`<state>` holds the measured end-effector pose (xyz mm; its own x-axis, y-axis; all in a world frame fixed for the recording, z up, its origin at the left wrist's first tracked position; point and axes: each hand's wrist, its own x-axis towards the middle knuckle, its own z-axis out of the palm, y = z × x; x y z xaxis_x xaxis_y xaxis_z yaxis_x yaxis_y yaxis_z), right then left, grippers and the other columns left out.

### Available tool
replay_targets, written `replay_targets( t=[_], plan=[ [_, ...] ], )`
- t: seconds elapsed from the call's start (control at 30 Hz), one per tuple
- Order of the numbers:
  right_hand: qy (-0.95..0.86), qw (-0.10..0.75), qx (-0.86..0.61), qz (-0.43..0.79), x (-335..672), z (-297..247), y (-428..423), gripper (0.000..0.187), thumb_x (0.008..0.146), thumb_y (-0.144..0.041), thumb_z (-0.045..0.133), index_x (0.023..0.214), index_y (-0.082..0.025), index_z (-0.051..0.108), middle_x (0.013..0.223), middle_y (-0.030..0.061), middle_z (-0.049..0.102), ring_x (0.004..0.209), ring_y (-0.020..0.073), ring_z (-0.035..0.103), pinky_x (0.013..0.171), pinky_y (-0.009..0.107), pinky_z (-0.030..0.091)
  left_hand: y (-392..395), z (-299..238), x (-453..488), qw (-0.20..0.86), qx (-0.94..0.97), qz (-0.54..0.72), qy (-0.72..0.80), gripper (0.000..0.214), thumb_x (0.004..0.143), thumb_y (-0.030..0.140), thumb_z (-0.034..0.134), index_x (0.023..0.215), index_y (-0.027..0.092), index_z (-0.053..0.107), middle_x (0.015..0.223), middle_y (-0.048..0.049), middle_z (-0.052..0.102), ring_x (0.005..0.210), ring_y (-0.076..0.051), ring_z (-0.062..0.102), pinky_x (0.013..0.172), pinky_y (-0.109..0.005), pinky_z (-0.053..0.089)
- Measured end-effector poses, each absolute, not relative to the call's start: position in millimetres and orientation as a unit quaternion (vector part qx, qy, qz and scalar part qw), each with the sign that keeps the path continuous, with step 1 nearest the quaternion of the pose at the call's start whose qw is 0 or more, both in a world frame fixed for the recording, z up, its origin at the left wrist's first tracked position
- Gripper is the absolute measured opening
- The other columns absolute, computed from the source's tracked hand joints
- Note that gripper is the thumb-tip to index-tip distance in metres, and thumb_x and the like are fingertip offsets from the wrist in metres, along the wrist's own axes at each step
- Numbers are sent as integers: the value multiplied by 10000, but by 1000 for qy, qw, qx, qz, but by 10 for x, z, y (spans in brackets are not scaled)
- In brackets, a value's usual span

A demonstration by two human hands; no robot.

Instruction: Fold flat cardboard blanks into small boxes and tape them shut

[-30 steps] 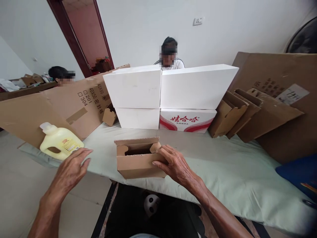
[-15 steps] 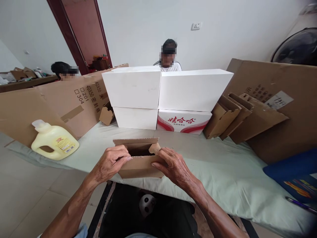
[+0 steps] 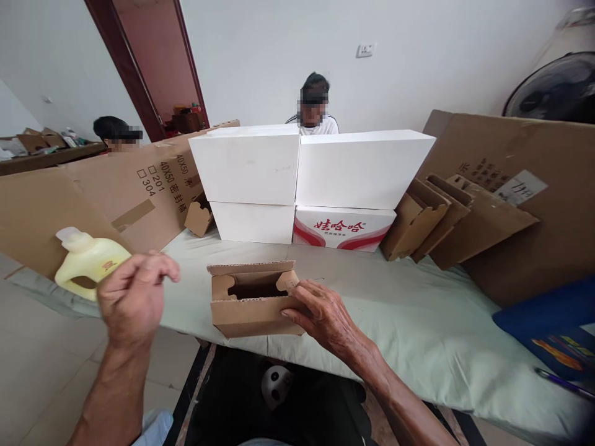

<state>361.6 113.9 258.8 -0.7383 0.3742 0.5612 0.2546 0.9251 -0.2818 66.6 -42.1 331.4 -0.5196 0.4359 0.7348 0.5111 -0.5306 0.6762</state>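
A small brown cardboard box (image 3: 253, 319) stands at the near edge of the cloth-covered table, its top open and its inside dark. My right hand (image 3: 320, 310) grips its right end, thumb on the near wall and fingers over the top edge by a small inner flap (image 3: 287, 280). Raised to the left of the box, clear of it, is my left hand (image 3: 137, 294). Its fingers are curled together, with nothing visible in them. From my view it partly covers a pale yellow jug (image 3: 77, 263) with a handle and whitish cap.
White boxes (image 3: 244, 167) are stacked across the table; one white box with red lettering (image 3: 344, 229) is at lower right. Folded cartons (image 3: 411, 220) lean at right, near a blue container (image 3: 548, 328) and a pen (image 3: 564, 383). Large cardboard sheets flank both sides. Two people sit beyond.
My left hand has let go of the box's left end and moved left and up. The left end and its inner flap now show. My right hand keeps its hold.
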Motion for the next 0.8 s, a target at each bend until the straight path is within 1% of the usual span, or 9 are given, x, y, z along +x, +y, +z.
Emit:
replay_targets(
  t=[0.1,0.17,0.23,0.37,0.5,0.57,0.67,0.73,0.8],
  plan=[
    [-925,327,-166,99,3610,2575,1149,263,1121,-326,639,892,-244,539,866,18,659,763,182,552,679,310,404,-658,3212,338,117,-440,-665,-593,341,946,237,745,628,212,624,582,47,577,572,-154,572,572,-303,512],
    [-923,332,-159,108,3608,2564,1160,255,1124,-325,636,895,-243,559,866,19,661,764,181,565,685,309,412,-781,3101,256,151,-467,-539,-684,233,943,254,752,713,221,728,693,31,705,667,-172,659,593,-281,540],
    [-923,335,-151,114,3612,2559,1165,250,1134,-339,621,907,-241,582,874,25,668,780,184,587,702,310,427,-821,3019,311,110,-551,-457,-689,145,992,271,705,932,243,834,953,-17,837,888,-211,774,736,-292,629],
    [-924,340,-113,132,3650,2583,1128,236,1152,-349,587,951,-236,640,879,33,692,808,187,627,736,312,461,-596,3012,536,-68,-727,-389,-562,382,1062,141,509,1179,256,854,1222,-84,860,1237,-259,788,1091,-421,651],
    [-930,323,-89,150,3713,2634,1055,205,1159,-319,572,998,-233,665,879,36,713,796,181,646,748,313,475,-242,3093,549,-137,-795,-247,-537,632,899,-21,427,1285,282,825,1327,-54,834,1397,-245,709,1187,-448,604],
    [-928,327,-97,151,3738,2650,1041,226,1161,-303,563,962,-233,644,844,28,700,755,172,629,701,303,445,-141,3144,530,-128,-817,-187,-531,697,815,-49,432,1284,297,815,1341,-46,818,1392,-240,700,1153,-408,614],
    [-920,339,-117,160,3761,2656,1055,254,1156,-296,574,914,-232,618,799,9,669,699,152,597,635,289,387,-127,3244,544,-102,-840,-122,-518,695,751,-80,426,1203,291,802,1173,-53,794,1193,-231,733,968,-335,633],
    [-916,338,-127,174,3767,2652,1068,240,1154,-293,581,929,-229,634,806,3,667,693,141,594,634,281,386,-190,3303,562,-75,-844,-101,-521,629,727,-83,455,1139,269,775,1074,-54,734,1070,-234,704,861,-322,603],
    [-914,335,-135,185,3773,2646,1077,240,1152,-303,587,933,-227,653,803,1,668,696,140,598,641,277,397,-281,3319,559,-40,-836,-106,-537,482,726,-55,546,1058,243,729,1098,-67,686,1061,-258,667,829,-339,582]
  ],
)
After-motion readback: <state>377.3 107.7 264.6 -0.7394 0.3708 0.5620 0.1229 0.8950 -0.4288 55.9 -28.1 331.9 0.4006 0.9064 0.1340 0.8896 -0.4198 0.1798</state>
